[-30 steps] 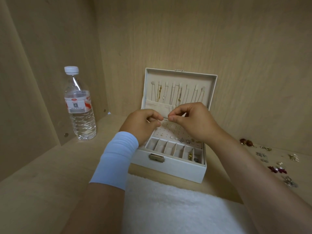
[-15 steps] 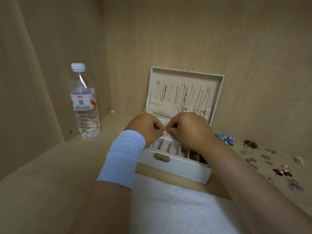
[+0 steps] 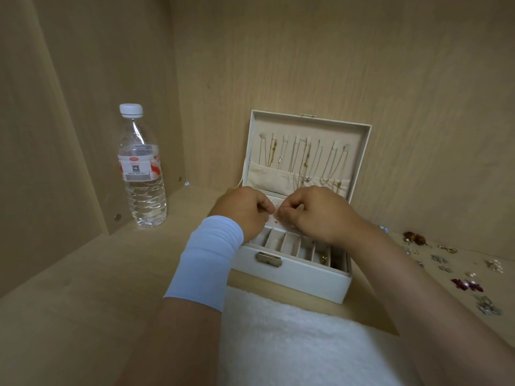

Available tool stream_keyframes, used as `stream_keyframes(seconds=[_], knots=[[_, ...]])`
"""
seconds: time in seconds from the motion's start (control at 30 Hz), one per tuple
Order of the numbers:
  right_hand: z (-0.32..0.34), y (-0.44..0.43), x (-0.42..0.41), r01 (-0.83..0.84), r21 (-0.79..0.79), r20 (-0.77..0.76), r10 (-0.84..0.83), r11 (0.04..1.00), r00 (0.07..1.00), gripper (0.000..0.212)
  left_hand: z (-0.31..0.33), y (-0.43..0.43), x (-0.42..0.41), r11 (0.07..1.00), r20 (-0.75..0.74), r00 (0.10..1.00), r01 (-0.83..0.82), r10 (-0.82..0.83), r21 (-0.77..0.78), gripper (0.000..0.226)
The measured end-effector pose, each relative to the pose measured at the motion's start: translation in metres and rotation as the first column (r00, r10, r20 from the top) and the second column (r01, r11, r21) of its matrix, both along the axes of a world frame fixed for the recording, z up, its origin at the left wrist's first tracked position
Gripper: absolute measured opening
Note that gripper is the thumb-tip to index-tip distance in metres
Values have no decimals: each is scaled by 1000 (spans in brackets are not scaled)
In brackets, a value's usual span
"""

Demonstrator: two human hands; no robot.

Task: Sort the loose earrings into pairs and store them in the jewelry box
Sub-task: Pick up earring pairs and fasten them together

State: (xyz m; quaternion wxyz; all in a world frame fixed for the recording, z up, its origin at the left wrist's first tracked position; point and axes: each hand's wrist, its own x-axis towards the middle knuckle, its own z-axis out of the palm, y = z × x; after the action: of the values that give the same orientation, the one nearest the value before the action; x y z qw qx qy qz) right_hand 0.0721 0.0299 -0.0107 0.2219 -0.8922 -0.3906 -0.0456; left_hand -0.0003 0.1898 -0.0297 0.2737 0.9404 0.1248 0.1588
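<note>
Both hands are sitting lower than a moment ago, now pressing close over the perforated stud panel (image 3: 278,215) of the open jewelry box (image 3: 295,271) on the worktop (image 3: 83,288). The left hand (image 3: 242,210) and right hand (image 3: 315,213) are each pinching fingertips nearly shut; whatever earring they are holding is too small to make out. I am judging that the post is being seated: steadying the wrists on the box rim and pushing straight down should help. Counting: one box, one water bottle (image 3: 142,168), one white towel (image 3: 292,344), and roughly a dozen loose earrings (image 3: 468,274) waiting at the right.
</note>
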Motion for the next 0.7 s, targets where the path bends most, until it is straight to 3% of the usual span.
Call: stream_keyframes(seconds=[0.1, 0.27, 0.47, 0.7], knots=[[-2, 2, 1, -20, -22, -15, 19, 1000, 1000, 19, 0, -1, 0, 1000, -13, 1000, 12, -12, 22, 28], [3, -9, 8, 10, 147, -55, -2, 989, 998, 20, -1, -2, 1, 999, -19, 1000, 14, -13, 29, 32], [17, -46, 10, 62, 259, -94, -39, 964, 995, 18, 7, -18, -7, 999, 139, 989, 45, -44, 2, 20], [22, -143, 27, 165, 225, -102, -145, 960, 984, 16, 21, -105, 10, 961, 213, 940, 276, -267, -12, 16]])
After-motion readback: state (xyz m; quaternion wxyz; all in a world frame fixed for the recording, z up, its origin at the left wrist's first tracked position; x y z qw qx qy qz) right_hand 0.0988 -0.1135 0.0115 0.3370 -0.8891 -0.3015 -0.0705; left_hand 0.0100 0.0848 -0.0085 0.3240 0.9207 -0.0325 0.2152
